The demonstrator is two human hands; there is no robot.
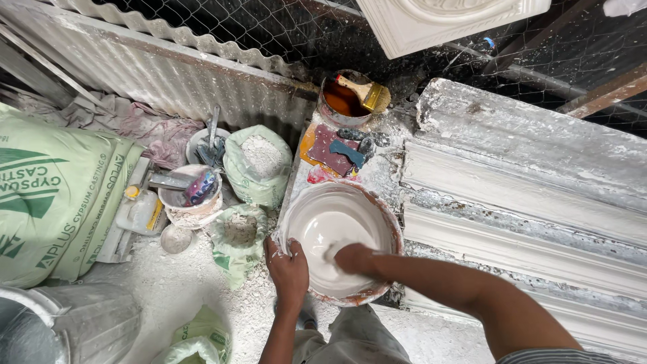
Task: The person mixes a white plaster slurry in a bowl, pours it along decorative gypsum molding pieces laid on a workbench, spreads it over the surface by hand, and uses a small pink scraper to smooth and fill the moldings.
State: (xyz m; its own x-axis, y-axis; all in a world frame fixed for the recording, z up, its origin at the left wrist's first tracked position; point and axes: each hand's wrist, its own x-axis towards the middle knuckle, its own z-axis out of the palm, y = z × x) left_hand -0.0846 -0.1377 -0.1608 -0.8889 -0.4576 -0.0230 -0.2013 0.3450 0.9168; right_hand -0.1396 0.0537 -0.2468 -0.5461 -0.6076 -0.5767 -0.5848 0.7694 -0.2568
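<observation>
A plaster-casting workshop, rough and dusty; large green sacks of casting powder [54, 202] lean at one side, open bags of white powder [259, 162] stand on a powder-strewn floor [168, 290]; long white moulded cornice pieces [526, 195] lie along a bench, a tin with a brush [347, 98] sits by a corrugated metal wall [168, 67] with wire mesh [283, 27] above

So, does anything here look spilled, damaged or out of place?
White powder is spilled across the floor around the open sacks. The bowl has a chipped, crusted rim. The right hand is wrist-deep in the white mix; the left hand grips the rim.
</observation>
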